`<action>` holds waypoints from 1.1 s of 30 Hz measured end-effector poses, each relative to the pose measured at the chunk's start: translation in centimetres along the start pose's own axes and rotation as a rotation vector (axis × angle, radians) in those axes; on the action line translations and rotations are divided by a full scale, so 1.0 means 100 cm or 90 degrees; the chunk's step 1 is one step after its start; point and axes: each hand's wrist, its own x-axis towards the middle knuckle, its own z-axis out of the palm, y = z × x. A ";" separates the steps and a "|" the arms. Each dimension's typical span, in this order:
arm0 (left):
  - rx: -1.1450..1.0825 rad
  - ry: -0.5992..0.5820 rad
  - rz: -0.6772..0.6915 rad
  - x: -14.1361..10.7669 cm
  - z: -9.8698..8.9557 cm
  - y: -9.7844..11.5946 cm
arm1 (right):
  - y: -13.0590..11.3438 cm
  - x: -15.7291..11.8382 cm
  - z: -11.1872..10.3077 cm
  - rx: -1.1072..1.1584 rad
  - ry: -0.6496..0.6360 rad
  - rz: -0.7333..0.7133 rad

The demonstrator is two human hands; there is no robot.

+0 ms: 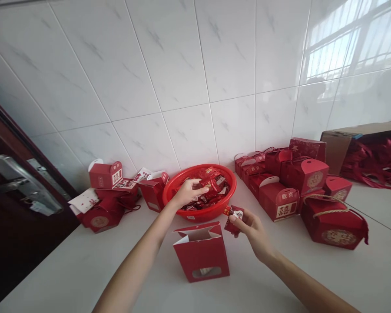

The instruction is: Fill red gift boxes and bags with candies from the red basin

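Our L hand (187, 192) is over the basket (211, 214), thumb & fingers pinched on a red packet (212, 186) just above the pile of packets (203, 202) inside. Our R hand (256, 234) is closed on a printed packet (236, 213), just off the basket's near R rim, w/ a strip of tabletop btwn it & the open bag (200, 256).

That bag stands upright nearest us, directly in front of the basket, mouth open upward, a pale item showing thru its low window. White table (260, 287) shows to both sides of it, wider on the R, tho our L forearm crosses the L side.

R of the basket: a cluster of red boxes (278, 200), then a rope-handled box (334, 224) at its near R end; farther R, a carton (337, 150) w/ red ribbons (374, 161). Just L of the basket: a red bag (151, 193); farther L, stacked boxes (106, 213) near the table's L edge, w/ a door (26, 234) beyond. Behind the basket, close to its far rim: the tiled wall (185, 87).
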 end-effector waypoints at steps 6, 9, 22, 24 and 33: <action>-0.188 0.067 0.059 -0.055 0.001 0.035 | -0.012 -0.001 0.003 0.008 -0.020 -0.055; -0.217 0.092 0.093 -0.079 0.003 0.045 | -0.027 -0.004 0.012 0.025 -0.065 -0.088; -0.228 0.147 0.091 -0.138 0.012 0.049 | -0.073 -0.002 0.063 -0.023 -0.205 -0.135; -0.248 0.168 0.079 -0.144 0.016 0.047 | -0.073 0.000 0.065 -0.027 -0.211 -0.122; -0.086 0.368 0.124 -0.165 0.029 0.028 | -0.083 0.005 0.061 -0.070 -0.163 -0.164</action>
